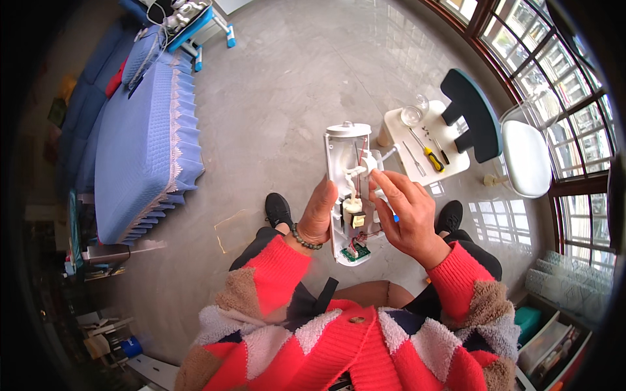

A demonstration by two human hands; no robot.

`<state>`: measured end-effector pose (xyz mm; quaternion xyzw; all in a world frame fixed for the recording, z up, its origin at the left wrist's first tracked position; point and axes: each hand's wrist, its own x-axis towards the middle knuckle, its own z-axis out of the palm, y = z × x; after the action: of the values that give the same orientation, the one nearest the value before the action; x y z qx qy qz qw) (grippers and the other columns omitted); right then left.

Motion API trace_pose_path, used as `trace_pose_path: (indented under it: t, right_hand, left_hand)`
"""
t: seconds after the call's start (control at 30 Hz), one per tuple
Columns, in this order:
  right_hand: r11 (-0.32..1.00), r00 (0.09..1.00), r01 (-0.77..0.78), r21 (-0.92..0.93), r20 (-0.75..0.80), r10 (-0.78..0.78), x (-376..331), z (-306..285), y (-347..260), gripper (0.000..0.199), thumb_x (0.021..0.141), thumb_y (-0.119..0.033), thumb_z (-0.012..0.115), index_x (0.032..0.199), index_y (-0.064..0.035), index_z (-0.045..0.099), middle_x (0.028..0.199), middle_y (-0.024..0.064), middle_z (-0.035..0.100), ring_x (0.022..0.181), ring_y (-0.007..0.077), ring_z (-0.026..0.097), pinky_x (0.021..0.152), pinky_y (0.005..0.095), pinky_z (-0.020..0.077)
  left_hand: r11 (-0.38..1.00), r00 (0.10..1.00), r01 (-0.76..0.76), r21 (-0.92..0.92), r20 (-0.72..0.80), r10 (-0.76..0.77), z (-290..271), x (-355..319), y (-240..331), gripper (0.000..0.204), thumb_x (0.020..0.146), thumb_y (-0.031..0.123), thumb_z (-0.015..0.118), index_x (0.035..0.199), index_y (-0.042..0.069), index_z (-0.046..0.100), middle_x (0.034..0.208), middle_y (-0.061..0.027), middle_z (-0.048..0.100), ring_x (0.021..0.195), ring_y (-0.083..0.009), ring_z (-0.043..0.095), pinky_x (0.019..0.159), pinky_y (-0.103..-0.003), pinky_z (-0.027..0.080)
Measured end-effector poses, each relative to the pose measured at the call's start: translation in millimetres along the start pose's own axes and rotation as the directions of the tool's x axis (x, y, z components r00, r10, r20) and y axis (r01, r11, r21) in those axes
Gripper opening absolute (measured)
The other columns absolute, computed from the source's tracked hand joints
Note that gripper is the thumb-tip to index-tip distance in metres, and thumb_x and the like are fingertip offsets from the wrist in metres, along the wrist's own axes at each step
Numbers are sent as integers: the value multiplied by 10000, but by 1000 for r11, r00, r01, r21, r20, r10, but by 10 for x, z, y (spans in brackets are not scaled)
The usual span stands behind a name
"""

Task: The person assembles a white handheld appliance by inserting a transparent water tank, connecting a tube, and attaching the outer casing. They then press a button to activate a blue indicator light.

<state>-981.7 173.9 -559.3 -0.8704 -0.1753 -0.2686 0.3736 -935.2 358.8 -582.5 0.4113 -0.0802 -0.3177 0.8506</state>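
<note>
Upright in front of me is an opened white device (336,156), a long plastic housing. Inside it show pale tubing (353,173), a cream-coloured motor or pump part (353,206), thin red wires and a small green circuit board (356,252) at the near end. My left hand (319,212), with a beaded bracelet at the wrist, is closed round the housing's left side. On the other side, my right hand (407,212) has thumb and fingertips pinched at the housing's inner right edge. A short white tube (390,154) sticks out above those fingers. What lies under the fingertips is hidden.
A small white table (458,161) at the right carries a yellow-and-black screwdriver (432,158), other slim tools, small dark bits and clear round containers (411,116). Beyond are a dark chair back (479,111) and a white seat (527,158). A blue-covered daybed (140,143) stands left.
</note>
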Motion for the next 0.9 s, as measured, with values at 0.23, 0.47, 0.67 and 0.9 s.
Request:
trace_pose_path:
  t: [0.23,0.47,0.67,0.9]
  right_hand:
    - [997,997,-26,-76,-77,20,55,-103,-25,461,770,-16,697,1224,-70,634,1205,129,615,995,278,617,872,391,456]
    - [997,992,-15,-78,-130,5,56,-119,-33,494,747,-39,689,1233,-121,661,1307,154,565,1184,343,539,979,409,415]
    - [998,988,24,-56,-152,-32,63,-159,-44,446,752,-43,692,1192,-117,681,1335,183,548,1195,361,534,983,418,419]
    - [999,990,39,-21,-132,-42,38,-166,-58,428,743,7,704,1161,-87,682,1355,245,527,1235,394,509,1026,448,409]
  left_hand:
    - [997,1000,17,69,2,-18,88,7,11,846,884,644,592,1453,61,363,1203,-85,609,1077,-181,624,912,-344,543]
    - [989,996,-9,145,85,-3,78,-15,13,877,874,617,634,1466,43,335,1268,-87,579,1119,-176,602,935,-333,516]
    - [968,988,-62,242,151,25,58,-26,27,968,826,598,712,1472,1,309,1349,-92,537,1195,-175,561,988,-327,477]
    - [938,985,-97,332,168,43,38,-24,71,988,801,581,749,1469,-3,313,1335,-99,544,1183,-180,571,994,-328,475]
